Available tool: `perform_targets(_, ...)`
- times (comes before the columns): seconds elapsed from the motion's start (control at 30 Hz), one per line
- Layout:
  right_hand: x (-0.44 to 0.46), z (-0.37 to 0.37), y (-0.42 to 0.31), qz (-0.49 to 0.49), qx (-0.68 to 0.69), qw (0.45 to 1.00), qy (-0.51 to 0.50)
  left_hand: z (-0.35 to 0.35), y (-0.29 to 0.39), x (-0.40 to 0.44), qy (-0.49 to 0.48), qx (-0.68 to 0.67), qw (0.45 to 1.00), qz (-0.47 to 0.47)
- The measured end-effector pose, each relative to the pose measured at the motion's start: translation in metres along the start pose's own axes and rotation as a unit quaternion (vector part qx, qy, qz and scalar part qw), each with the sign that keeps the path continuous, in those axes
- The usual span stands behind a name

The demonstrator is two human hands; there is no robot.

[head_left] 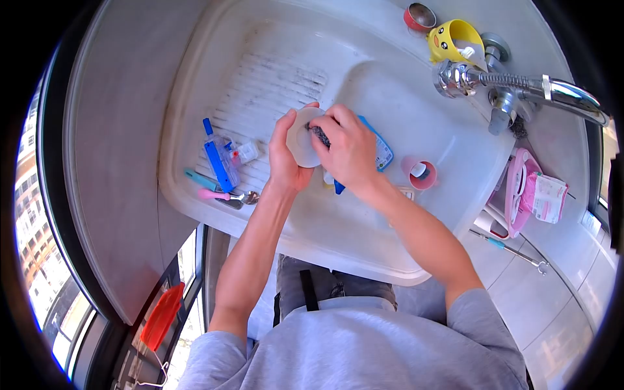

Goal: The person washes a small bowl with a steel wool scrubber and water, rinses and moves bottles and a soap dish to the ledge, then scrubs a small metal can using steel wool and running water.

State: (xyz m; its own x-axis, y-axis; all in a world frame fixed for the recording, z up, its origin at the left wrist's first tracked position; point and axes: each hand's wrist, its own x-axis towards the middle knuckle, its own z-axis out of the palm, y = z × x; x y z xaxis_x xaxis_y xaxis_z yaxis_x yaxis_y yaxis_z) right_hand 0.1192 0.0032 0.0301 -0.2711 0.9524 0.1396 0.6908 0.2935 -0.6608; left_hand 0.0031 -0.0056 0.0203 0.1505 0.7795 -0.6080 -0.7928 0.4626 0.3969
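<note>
Above the white sink, my left hand grips a whitish translucent round container by its side, with the opening turned up. My right hand is closed on a dark grey, mesh-like scrubber, which it holds against the inside of the container. Some of the scrubber is hidden by my right fingers. Below and behind my right hand lies a blue-edged packet, partly covered. A pink cup stands in the basin to the right of it.
On the ribbed board lie a blue-and-clear tool, a small clear box and a pink-handled spoon. A chrome faucet, a yellow cup and a red cup are at the upper right. A pink basket sits right of the sink.
</note>
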Motion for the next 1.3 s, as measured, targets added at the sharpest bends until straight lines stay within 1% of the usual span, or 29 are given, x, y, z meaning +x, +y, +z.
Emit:
perform_targets(0.07, 0.001, 0.012, -0.006, 0.029, 0.057, 0.996, 0.06, 0.0, 0.002, 0.001, 0.012, -0.014, 1.0, -0.001)
perform_targets(0.1, -0.002, 0.013, -0.009, 0.03, 0.061, 0.996, 0.059, -0.003, 0.004, 0.0, 0.016, -0.012, 1.0, -0.001)
perform_targets(0.17, -0.006, 0.013, -0.014, 0.0, 0.09, 0.996, 0.0, -0.007, 0.009, -0.001, -0.021, 0.005, 0.999, -0.031)
perform_targets(0.2, -0.009, 0.01, -0.012, 0.002, 0.091, 0.996, 0.002, -0.007, 0.009, -0.002, -0.021, 0.007, 0.999, -0.033)
perform_targets(0.27, -0.017, 0.001, -0.005, -0.035, 0.073, 0.994, -0.077, -0.007, 0.008, -0.008, -0.006, 0.03, 0.999, -0.033)
perform_targets(0.3, -0.017, 0.0, -0.002, -0.036, 0.071, 0.994, -0.077, -0.01, 0.005, -0.007, -0.007, 0.028, 0.999, -0.033)
perform_targets(0.37, -0.015, -0.001, 0.004, -0.017, -0.005, 0.999, -0.029, -0.017, -0.001, -0.003, -0.006, -0.008, 1.0, -0.017)
perform_targets(0.4, -0.012, 0.0, 0.003, -0.018, -0.007, 0.999, -0.029, -0.015, -0.002, -0.001, -0.008, -0.009, 1.0, -0.017)
perform_targets(0.47, -0.003, 0.006, -0.007, 0.007, 0.024, 0.999, 0.039, -0.01, -0.003, 0.001, -0.017, -0.065, 0.997, -0.03)
perform_targets(0.5, 0.0, 0.008, -0.013, 0.005, 0.025, 0.999, 0.039, -0.012, -0.003, 0.003, -0.017, -0.064, 0.997, -0.028)
perform_targets(0.57, 0.006, 0.012, -0.023, 0.034, 0.084, 0.994, 0.056, -0.018, -0.004, 0.007, -0.028, -0.128, 0.988, -0.079)
perform_targets(0.6, 0.004, 0.013, -0.025, 0.035, 0.086, 0.994, 0.056, -0.008, 0.002, 0.003, -0.027, -0.127, 0.989, -0.078)
perform_targets(0.67, -0.004, 0.012, -0.031, -0.003, 0.135, 0.991, 0.024, 0.022, 0.018, -0.01, 0.117, -0.008, 0.992, -0.044)
perform_targets(0.7, -0.001, 0.012, -0.028, -0.003, 0.135, 0.991, 0.024, 0.011, 0.015, -0.008, 0.116, -0.008, 0.992, -0.044)
perform_targets(0.77, 0.005, 0.012, -0.021, -0.021, 0.121, 0.992, 0.021, -0.018, 0.004, -0.004, 0.025, -0.094, 0.992, -0.075)
perform_targets(0.8, 0.002, 0.013, -0.022, -0.019, 0.12, 0.992, 0.018, -0.018, 0.002, -0.005, 0.027, -0.096, 0.992, -0.077)
perform_targets(0.87, 0.004, 0.017, -0.025, -0.008, 0.135, 0.99, 0.027, -0.015, 0.006, 0.0, -0.053, -0.092, 0.993, -0.05)
perform_targets(0.9, 0.004, 0.017, -0.024, -0.009, 0.133, 0.991, 0.03, -0.012, 0.008, 0.0, -0.057, -0.091, 0.993, -0.05)
perform_targets(0.97, -0.002, 0.016, -0.023, -0.041, 0.141, 0.989, 0.029, -0.01, 0.008, -0.006, -0.015, -0.055, 0.997, -0.06)
perform_targets(1.0, 0.006, 0.019, -0.016, -0.018, 0.122, 0.992, 0.034, -0.046, -0.001, 0.004, -0.099, -0.144, 0.983, -0.063)
perform_targets(1.03, 0.002, 0.019, -0.019, -0.015, 0.121, 0.992, 0.031, -0.043, -0.004, 0.0, -0.097, -0.146, 0.982, -0.066)
perform_targets(1.1, 0.014, 0.022, -0.019, -0.011, 0.122, 0.992, 0.038, -0.027, 0.005, 0.009, 0.002, -0.095, 0.994, -0.056)
perform_targets(1.13, 0.012, 0.019, -0.022, -0.06, 0.124, 0.99, 0.039, -0.02, 0.011, 0.012, -0.002, -0.093, 0.994, -0.055)
perform_targets(1.17, 0.016, 0.018, -0.014, -0.055, 0.125, 0.99, 0.036, -0.015, 0.014, 0.01, 0.016, -0.072, 0.996, -0.052)
perform_targets(1.23, 0.024, 0.016, 0.007, -0.018, 0.081, 0.995, 0.057, -0.011, 0.013, 0.002, 0.055, -0.034, 0.997, -0.045)
perform_targets(1.27, 0.024, 0.016, 0.011, -0.003, 0.066, 0.996, 0.058, -0.011, 0.01, 0.009, 0.059, -0.015, 0.998, -0.025)
perform_targets(1.3, 0.024, 0.015, 0.012, -0.008, 0.063, 0.996, 0.064, -0.01, 0.011, 0.015, 0.051, -0.014, 0.998, -0.022)
